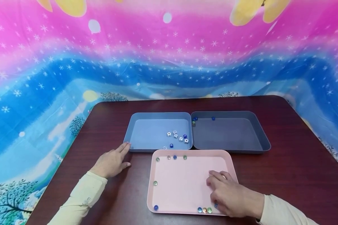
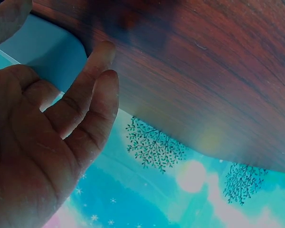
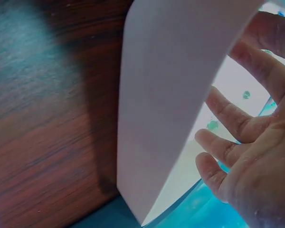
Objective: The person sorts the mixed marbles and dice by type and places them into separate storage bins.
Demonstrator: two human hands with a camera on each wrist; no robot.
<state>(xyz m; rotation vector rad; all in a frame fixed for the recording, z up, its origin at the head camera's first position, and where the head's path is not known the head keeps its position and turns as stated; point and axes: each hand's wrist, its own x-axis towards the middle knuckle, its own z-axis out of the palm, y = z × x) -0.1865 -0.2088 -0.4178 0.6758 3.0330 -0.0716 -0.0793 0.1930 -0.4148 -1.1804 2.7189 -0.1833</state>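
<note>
My left hand (image 1: pixel 111 162) lies beside the blue tray (image 1: pixel 146 131), its fingertips at the tray's near left corner and its fingers fairly straight. In the left wrist view, that palm (image 2: pixel 33 147) holds nothing. Over the right side of the pink tray (image 1: pixel 186 184) is my right hand (image 1: pixel 232 195), fingers loosely bent. The right wrist view shows its fingers (image 3: pixel 228 111) spread at the tray wall, with nothing visibly held. A blue marble (image 1: pixel 215 205) sits right by this hand, partly hidden. Left of it are a blue marble (image 1: pixel 200 210), an orange one (image 1: pixel 205 210) and a green one (image 1: pixel 209 210).
Several white and blue dice (image 1: pixel 175 136) lie in the blue tray. Beside it, a dark grey tray (image 1: pixel 228 134) holds a few marbles (image 1: pixel 213 118) near its back left. More marbles (image 1: pixel 175 157) line the pink tray's far and left edges. A patterned cloth (image 1: pixel 157 68) hangs behind the table.
</note>
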